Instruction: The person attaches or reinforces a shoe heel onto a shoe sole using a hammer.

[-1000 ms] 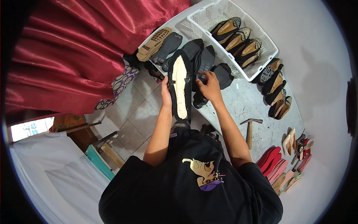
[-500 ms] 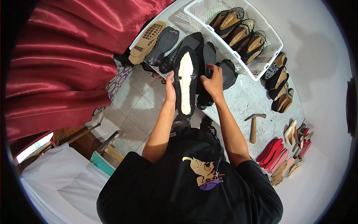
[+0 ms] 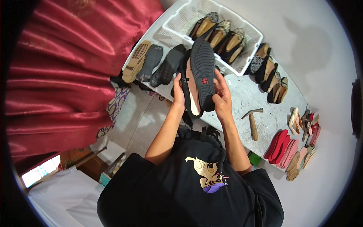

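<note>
My left hand [image 3: 178, 94] is closed on the left side of a black shoe upper [image 3: 185, 104], held bottom side up. A pale strip runs along its underside. In my right hand [image 3: 223, 99] is a black shoe sole [image 3: 203, 72], with ridged tread facing up and a small red mark near its middle. My fingers hold its right edge. The sole overlaps the right part of the upper and covers much of it; whether the two touch, I cannot tell. Both are raised in front of me, over the near edge of the table [image 3: 242, 90].
A white plastic basket [image 3: 247, 60] with several finished shoes stands at the back. Tan soles [image 3: 134, 64] and black soles [image 3: 152, 60] lie to its left. A hammer [image 3: 254, 123], red insoles [image 3: 278, 145] and patterned shoes [image 3: 259, 62] are on the right side.
My right hand has taken up a black sole from the table and brought it over the shoe upper. The upper has tilted slightly, and the view has shifted.
</note>
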`<state>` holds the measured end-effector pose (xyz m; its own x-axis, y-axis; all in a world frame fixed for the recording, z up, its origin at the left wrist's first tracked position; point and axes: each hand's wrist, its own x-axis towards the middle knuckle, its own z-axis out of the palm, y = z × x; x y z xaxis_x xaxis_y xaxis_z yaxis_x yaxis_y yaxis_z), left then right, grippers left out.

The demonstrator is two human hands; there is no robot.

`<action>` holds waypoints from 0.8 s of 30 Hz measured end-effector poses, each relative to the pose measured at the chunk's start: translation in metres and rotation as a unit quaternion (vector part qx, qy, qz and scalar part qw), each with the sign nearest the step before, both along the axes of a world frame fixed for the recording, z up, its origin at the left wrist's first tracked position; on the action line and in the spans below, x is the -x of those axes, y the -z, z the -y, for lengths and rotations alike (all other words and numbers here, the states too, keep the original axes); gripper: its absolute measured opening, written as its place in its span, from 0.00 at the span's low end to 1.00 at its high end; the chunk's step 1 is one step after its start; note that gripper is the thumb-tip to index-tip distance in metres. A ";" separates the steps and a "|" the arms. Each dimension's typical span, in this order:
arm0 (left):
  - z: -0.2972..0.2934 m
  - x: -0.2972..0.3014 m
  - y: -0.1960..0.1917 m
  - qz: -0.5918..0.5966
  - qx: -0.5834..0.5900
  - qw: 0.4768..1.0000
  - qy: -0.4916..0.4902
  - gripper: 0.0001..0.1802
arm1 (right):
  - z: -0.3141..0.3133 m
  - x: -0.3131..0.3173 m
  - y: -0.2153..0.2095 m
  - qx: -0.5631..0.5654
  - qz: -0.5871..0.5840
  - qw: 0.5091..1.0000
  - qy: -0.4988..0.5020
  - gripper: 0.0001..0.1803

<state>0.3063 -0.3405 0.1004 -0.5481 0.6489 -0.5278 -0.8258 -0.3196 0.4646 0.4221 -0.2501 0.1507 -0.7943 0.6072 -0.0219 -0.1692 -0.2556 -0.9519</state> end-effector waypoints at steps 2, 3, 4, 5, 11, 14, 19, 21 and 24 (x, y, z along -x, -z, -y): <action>-0.011 -0.011 0.000 -0.038 -0.053 0.996 0.054 0.39 | 0.001 -0.016 -0.011 -0.019 0.005 1.000 -0.001 0.48; -0.022 -0.020 -0.009 -0.034 -0.059 0.996 0.059 0.39 | 0.000 -0.024 -0.013 -0.075 0.003 0.997 0.026 0.47; -0.033 -0.030 -0.018 -0.031 -0.065 0.995 0.063 0.39 | -0.002 -0.033 -0.013 -0.130 0.002 0.990 0.053 0.46; -0.043 -0.041 -0.021 -0.037 -0.071 0.994 0.077 0.39 | -0.005 -0.046 -0.014 -0.141 0.017 0.988 0.058 0.44; -0.095 -0.106 -0.046 -0.097 -0.104 0.981 0.130 0.37 | -0.031 -0.119 -0.036 -0.338 0.139 0.917 0.161 0.36; -0.115 -0.143 -0.064 -0.084 -0.098 0.978 0.164 0.36 | -0.044 -0.151 -0.043 -0.396 0.150 0.881 0.212 0.40; -0.155 -0.195 -0.070 -0.146 -0.099 0.972 0.155 0.35 | -0.070 -0.199 -0.044 -0.436 0.184 0.844 0.250 0.48; -0.169 -0.213 -0.068 -0.126 -0.124 0.971 0.163 0.35 | -0.080 -0.219 -0.048 -0.442 0.185 0.839 0.258 0.48; -0.187 -0.236 -0.067 -0.107 -0.150 0.968 0.169 0.35 | -0.093 -0.242 -0.049 -0.445 0.185 0.835 0.264 0.47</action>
<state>0.5420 -0.1536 0.1676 -0.3527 0.9172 -0.1855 -0.8022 -0.1943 0.5645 0.6645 -0.1570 0.1992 -0.4486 0.7778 0.4403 0.3140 0.5984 -0.7371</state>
